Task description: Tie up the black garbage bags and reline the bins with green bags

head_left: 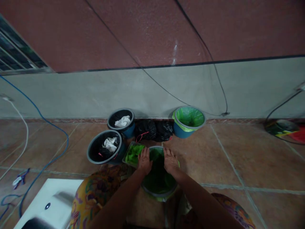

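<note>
A bucket lined with a green plastic bag [160,187] stands on the floor between my knees. My left hand [144,161] lies on the left side of its rim, fingers stretched forward over the liner's edge. On the right side of the rim rests my right hand [171,160], also flat with straight fingers. Just left of this bucket sits a small tray [125,158] holding crumpled green plastic bags [133,153]. The inside of the bucket is dark, and its bottom is hard to make out.
Two blue buckets [91,154] [128,131] with black liners and white crumpled material stand left. Black bags [152,130] lie by the wall beside another green-lined bucket [185,132]. A blue cable [51,124] and a white panel [54,187] are at left.
</note>
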### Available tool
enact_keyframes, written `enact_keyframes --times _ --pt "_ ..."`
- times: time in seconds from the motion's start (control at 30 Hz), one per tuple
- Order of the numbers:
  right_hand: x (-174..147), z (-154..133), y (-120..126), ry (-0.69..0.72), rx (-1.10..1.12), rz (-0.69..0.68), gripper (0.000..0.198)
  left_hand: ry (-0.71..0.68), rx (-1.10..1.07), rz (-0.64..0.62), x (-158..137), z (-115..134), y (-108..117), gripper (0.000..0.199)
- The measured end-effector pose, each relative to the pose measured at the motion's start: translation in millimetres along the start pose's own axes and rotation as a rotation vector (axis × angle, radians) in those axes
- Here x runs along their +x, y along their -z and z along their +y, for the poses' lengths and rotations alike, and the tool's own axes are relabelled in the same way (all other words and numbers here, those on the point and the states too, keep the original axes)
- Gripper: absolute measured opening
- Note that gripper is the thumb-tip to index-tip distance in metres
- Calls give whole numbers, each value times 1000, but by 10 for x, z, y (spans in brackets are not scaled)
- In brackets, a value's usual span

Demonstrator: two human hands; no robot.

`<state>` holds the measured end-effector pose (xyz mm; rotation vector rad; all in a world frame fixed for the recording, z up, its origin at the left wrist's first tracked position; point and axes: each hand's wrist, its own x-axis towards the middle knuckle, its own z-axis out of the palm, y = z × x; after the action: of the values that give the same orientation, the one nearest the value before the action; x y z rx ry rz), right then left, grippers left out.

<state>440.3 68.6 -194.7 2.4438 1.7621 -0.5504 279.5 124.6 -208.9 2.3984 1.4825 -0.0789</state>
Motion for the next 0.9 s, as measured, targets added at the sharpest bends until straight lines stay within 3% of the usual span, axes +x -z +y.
enact_keyframes --times 0.2,0.37,0.47,0.7,0.9 --pt "-31 -33 12 -37 66 5 73 14 -86 49 -61 -54 39 74" --pt "-298 -34 46 -215 118 45 69 166 -237 345 -453 -141 -138 69" --pt "-554 66 -56 -320 120 73 69 278 -290 451 -769 -111 -337 71" --pt "-1015 238 -566 -324 114 103 72 395 -217 520 -1109 131 -713 72" --pt "-1009 267 -672 -268 137 203 73 375 -206 530 -1082 166 -702 70"
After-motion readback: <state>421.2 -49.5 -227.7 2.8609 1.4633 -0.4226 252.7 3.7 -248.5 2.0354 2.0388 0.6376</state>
